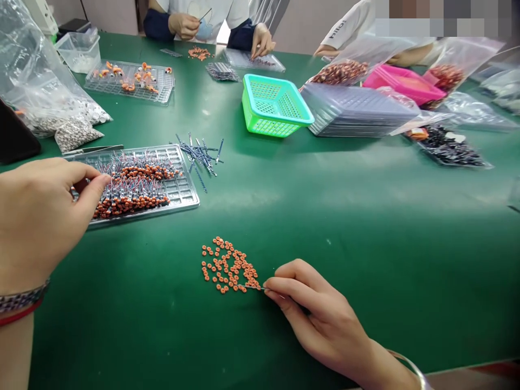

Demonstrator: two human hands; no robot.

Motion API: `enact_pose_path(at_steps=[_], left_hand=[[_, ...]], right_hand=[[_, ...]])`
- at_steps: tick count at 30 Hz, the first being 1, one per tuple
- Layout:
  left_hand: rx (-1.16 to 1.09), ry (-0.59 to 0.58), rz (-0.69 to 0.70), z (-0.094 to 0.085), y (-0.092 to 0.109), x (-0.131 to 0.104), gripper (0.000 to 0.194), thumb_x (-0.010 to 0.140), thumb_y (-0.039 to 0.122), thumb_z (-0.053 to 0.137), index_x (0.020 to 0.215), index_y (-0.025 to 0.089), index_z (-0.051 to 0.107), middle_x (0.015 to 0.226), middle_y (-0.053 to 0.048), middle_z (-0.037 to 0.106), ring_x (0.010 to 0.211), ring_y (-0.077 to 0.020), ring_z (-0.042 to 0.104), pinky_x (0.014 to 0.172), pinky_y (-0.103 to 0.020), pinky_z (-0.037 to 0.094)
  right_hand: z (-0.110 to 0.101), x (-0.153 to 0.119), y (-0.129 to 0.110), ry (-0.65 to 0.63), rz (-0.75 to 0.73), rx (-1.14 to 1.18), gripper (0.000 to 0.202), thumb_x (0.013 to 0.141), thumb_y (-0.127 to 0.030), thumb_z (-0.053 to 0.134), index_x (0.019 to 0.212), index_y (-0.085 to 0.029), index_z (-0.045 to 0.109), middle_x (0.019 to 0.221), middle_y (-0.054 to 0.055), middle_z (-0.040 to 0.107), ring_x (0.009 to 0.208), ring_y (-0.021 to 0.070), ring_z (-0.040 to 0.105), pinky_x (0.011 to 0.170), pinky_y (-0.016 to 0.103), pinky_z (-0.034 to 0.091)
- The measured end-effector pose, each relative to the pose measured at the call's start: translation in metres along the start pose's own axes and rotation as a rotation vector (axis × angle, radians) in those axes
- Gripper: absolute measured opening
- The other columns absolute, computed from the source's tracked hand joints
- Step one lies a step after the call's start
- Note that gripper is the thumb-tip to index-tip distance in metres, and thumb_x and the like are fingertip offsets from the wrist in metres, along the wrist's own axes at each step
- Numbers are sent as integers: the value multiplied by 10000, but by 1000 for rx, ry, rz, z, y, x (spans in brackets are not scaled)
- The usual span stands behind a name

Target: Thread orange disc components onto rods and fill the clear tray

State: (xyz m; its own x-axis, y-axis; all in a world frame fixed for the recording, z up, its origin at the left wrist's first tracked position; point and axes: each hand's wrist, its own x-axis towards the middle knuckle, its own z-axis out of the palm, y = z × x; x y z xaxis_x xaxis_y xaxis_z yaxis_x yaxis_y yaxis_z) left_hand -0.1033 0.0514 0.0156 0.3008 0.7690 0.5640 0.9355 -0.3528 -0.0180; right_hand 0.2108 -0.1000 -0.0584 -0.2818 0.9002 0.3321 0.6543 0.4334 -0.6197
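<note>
My left hand (pixel 57 211) is over the left part of a clear plastic tray (pixel 187 197), thumb and forefinger pinched together. What sits between those fingertips, if anything, I cannot make out. The tray holds rows of small wired parts (pixel 134 201) with orange ends and thin red and blue leads. My right hand (pixel 320 314) pinches a thin metal pin (pixel 251 286), its tip among the small orange rings (pixel 227 265) scattered on the green table (pixel 260 216). The rings lie loosely spread, several touching one another.
Thin dark strips (pixel 201 154) lie beside the tray. Farther back are a green basket (pixel 276 105), stacked clear trays (pixel 357 111), a pink basket (pixel 406 84) and a bag of dark parts (pixel 450 146). Bags of white pieces (pixel 77 127) lie left. A co-worker's hands (pixel 184 26) work opposite.
</note>
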Motion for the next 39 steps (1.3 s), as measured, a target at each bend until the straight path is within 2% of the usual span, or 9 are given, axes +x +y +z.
enact_pose_path(at_steps=[9,21,30,39], left_hand=[[-29,-29,-27,-1,2,2,355,889,450,440,852,186,676,688,2,530,720,-151,502,599,-256,201],[-21,-75,-41,-3,1,1,399,892,485,413,882,189,680,699,10,542,765,-157,551,698,-281,345],[-30,-94,-28,-2,1,0,413,903,482,398,901,182,682,729,4,562,788,-169,564,701,-286,341],[-42,-42,4,-6,9,1,352,902,437,426,834,201,679,737,-9,612,765,-175,575,607,-265,295]], right_hand=[[0,0,-1,-1,1,-31,213,874,1,473,944,-182,555,807,36,482,680,136,479,547,245,439],[0,-1,-3,9,19,-33,238,859,-5,484,949,-208,569,801,40,495,665,151,497,529,265,445],[0,-1,0,-24,-6,-78,242,855,6,478,956,-200,555,809,48,509,691,161,477,562,282,435],[2,5,-2,-57,-11,-103,234,871,-5,451,903,-213,554,790,48,561,703,177,485,592,304,451]])
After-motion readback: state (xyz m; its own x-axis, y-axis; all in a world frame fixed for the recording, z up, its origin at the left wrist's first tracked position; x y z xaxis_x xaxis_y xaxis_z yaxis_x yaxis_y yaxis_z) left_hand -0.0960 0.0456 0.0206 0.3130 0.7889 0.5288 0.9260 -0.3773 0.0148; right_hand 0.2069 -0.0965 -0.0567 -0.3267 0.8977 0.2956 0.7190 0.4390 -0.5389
